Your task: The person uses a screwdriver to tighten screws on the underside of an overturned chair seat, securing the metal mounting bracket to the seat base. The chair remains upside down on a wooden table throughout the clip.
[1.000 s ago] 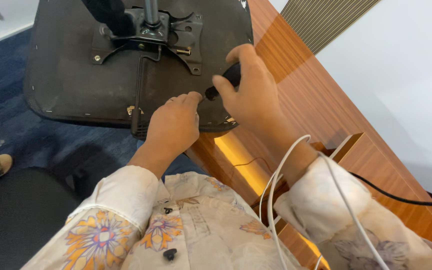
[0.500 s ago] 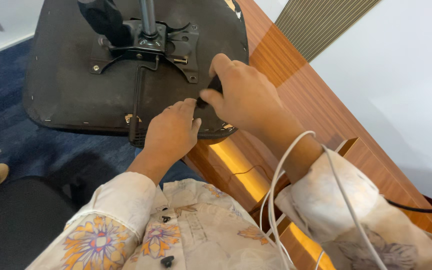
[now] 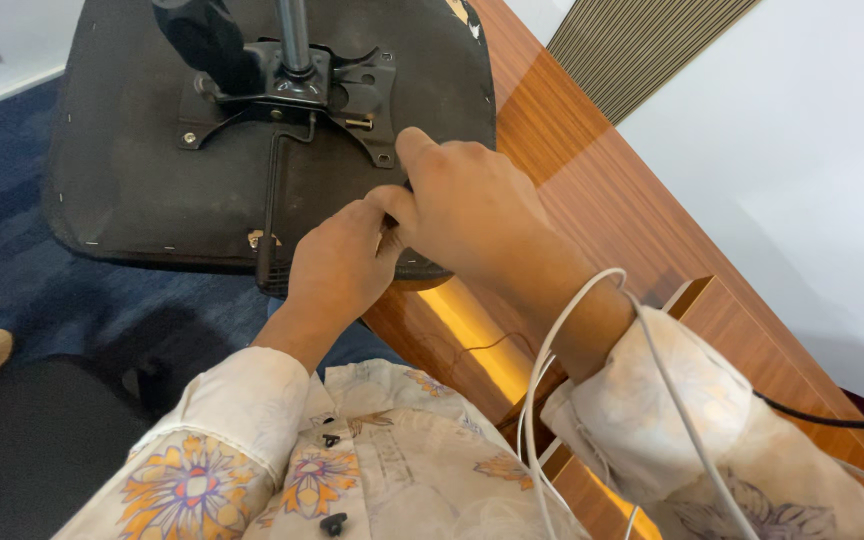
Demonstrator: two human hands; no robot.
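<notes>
- An office chair seat [image 3: 152, 180] lies upside down, its black underside facing up, resting partly over the edge of a wooden table [image 3: 592, 190]; its broad axis runs roughly left to right, and the near edge overhangs toward the person.
- The underside is dusty, scuffed black board with small staples along the near rim and a chipped corner at the far right.
- Near the seat's middle, a black metal mounting plate [image 3: 282, 95] is bolted on, and a grey gas-lift column [image 3: 294, 35] rises from it, pointing up and away out of view.
- A thin black rod [image 3: 270, 200] runs from the plate straight toward the seat's near edge.
- The left hand [image 3: 337, 265] rests on the seat's near edge, right of the rod, fingers curled; what it grips, if anything, I cannot tell.
- The right hand [image 3: 467, 205], touching the left, is closed with the thumb pointing toward the plate; whatever is inside is hidden.
- White cables [image 3: 572, 330] loop over the right wrist.
</notes>
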